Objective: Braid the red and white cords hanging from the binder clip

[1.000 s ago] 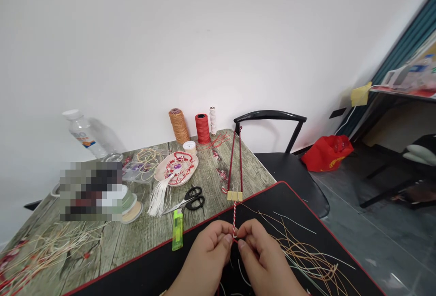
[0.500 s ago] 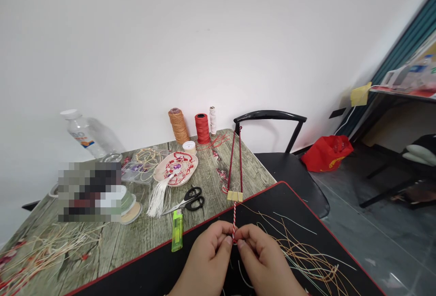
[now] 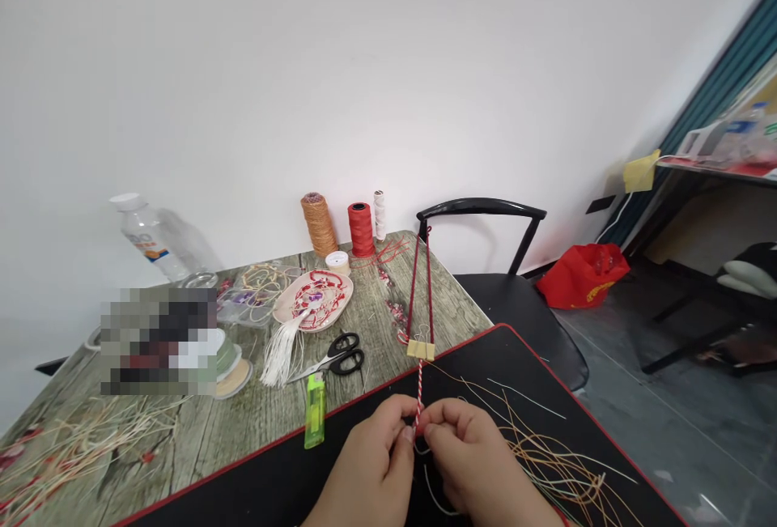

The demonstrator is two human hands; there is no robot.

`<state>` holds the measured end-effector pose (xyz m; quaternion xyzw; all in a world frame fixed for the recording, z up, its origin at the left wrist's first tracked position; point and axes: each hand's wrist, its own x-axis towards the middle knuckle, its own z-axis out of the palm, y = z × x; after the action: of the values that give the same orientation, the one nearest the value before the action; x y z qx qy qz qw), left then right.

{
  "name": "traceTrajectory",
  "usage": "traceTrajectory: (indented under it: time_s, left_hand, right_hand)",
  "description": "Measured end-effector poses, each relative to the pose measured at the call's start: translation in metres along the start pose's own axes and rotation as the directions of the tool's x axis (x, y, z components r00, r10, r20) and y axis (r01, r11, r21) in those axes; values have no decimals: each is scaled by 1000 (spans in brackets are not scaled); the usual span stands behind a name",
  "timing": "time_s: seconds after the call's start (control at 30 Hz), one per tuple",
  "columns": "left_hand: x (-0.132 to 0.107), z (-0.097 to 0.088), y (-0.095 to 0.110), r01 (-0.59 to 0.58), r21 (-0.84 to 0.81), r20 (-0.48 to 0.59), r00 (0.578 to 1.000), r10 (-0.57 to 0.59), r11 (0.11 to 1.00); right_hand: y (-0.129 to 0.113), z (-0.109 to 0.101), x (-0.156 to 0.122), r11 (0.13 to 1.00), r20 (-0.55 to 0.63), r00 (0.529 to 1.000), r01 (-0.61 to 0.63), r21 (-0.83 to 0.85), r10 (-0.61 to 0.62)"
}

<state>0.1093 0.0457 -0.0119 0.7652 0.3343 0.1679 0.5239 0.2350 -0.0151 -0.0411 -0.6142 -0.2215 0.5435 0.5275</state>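
Note:
A red-and-white braided cord (image 3: 419,381) runs down from a yellow binder clip (image 3: 421,349), which hangs on dark red cords (image 3: 430,292) stretched from the chair back. My left hand (image 3: 380,454) pinches the braid's lower end between thumb and fingers. Close beside it, my right hand (image 3: 470,450) is closed at the same spot, its thumb and forefinger pressed together on the cord. Below the fingers a thin white strand (image 3: 434,495) curves down over the black mat (image 3: 261,470). The exact crossing of the strands is hidden by the fingertips.
Left of the hands lie a green lighter (image 3: 315,414), black-handled scissors (image 3: 340,355) and a plate (image 3: 343,296) of red-white cords. Thread spools (image 3: 361,231) stand near the wall. Loose tan threads (image 3: 558,462) lie at right. A black chair (image 3: 515,300) stands behind the table corner.
My right hand has turned slightly, its fingers curling more at the braid's end. The white strand below shows more. My left hand keeps its pinch.

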Motion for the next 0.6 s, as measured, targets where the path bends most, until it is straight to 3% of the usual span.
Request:
traceTrajectory:
  time_s: [0.27,0.43,0.6]
  left_hand:
    - [-4,3,2,-21,63,12,1000,20,998]
    - [-8,-1,10,3,267,-2,1000,-3,964]
    - [-12,-3,14,-24,507,-39,998,51,862]
  right_hand:
    - [-10,2,-7,994,36,999,-44,99,41]
    - [-15,1,-10,985,67,995,-82,153,72]
    - [-18,0,-15,975,100,994,-73,208,53]
